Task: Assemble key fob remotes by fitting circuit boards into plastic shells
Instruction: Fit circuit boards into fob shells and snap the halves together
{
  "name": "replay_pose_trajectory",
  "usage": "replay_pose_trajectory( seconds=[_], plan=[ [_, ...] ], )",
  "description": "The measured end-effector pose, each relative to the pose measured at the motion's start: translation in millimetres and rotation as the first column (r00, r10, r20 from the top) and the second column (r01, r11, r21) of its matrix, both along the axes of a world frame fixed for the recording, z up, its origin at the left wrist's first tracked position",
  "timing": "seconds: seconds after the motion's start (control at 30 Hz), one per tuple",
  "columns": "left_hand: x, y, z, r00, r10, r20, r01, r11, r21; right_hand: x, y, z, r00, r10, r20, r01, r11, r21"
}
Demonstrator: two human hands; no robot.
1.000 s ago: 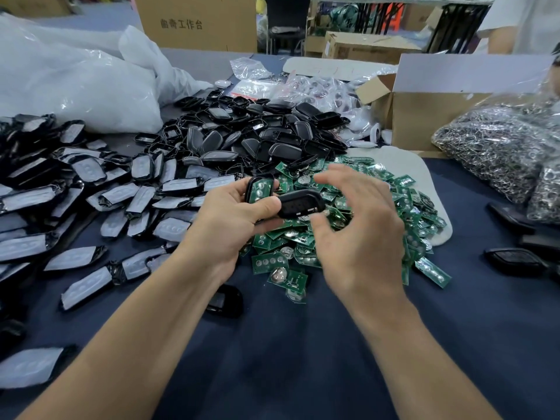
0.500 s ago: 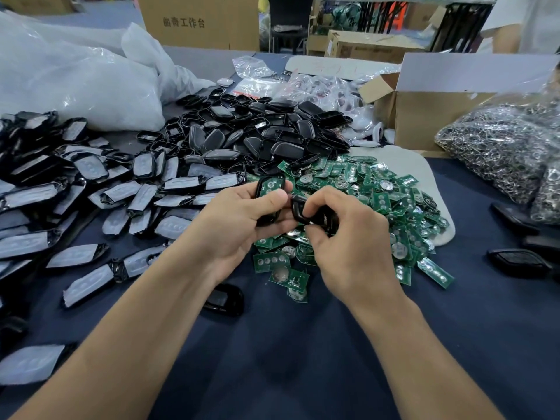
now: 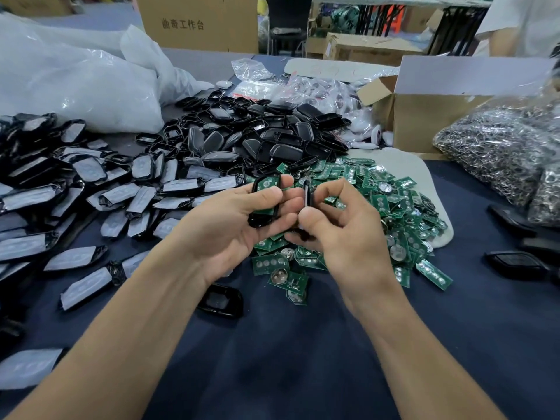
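While both hover above circuit-board pile [image 3: 381,192] on surface [image 3: 303,365], left grip [image 3: 230,228] curls round black shell [image 3: 261,218] with green board [image 3: 266,184] seated inside; right grip [image 3: 342,231] pinches second shell half [image 3: 308,197] edge-on, just beside first.

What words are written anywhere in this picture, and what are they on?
"曲奇工作台": printed on the big cardboard box behind the table.
Pile of green circuit boards: any print is too small to read.
I can read no other words.
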State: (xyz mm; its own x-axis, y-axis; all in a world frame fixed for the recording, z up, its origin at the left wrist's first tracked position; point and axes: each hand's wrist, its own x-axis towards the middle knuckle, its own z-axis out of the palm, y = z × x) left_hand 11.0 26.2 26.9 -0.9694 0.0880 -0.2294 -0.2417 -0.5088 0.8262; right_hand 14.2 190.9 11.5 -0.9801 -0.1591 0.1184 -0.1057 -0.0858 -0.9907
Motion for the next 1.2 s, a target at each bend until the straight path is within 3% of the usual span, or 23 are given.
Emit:
replay_pose_trajectory(
  seconds=[0.07,0.13,0.23,0.4,0.57,0.8,0.93,1.2],
  plan=[
    [1,0,1,1.000,0.005,-0.004,-0.005,1.000,-0.003,-2,1,4,0.972,0.118,0.204,-0.054,0.953,-0.297],
    [1,-1,3,1.000,0.011,-0.018,-0.011,1.000,0.005,-4,4,8,0.902,0.269,0.338,-0.053,0.845,-0.531],
    [1,-4,6,0.998,0.043,-0.046,-0.044,0.999,-0.008,-6,9,11,0.834,0.360,0.417,-0.007,0.764,-0.645],
    [0,-3,1,0.985,0.151,-0.082,-0.164,0.967,-0.193,-7,9,10,0.825,0.366,0.430,-0.039,0.796,-0.603],
    [2,6,-4,0.957,0.177,-0.231,-0.272,0.828,-0.491,-6,10,9,0.835,0.385,0.393,-0.109,0.817,-0.567],
    [5,10,-2,0.947,0.088,-0.309,-0.250,0.805,-0.538,-8,9,6,0.895,0.273,0.354,-0.120,0.910,-0.397],
    [5,11,-7,0.937,0.078,-0.340,-0.289,0.719,-0.632,-6,5,4,0.909,0.257,0.327,-0.142,0.931,-0.337],
    [6,17,-9,0.921,0.050,-0.387,-0.302,0.721,-0.624,-4,1,0,0.973,0.077,0.218,-0.045,0.988,-0.147]
  ],
)
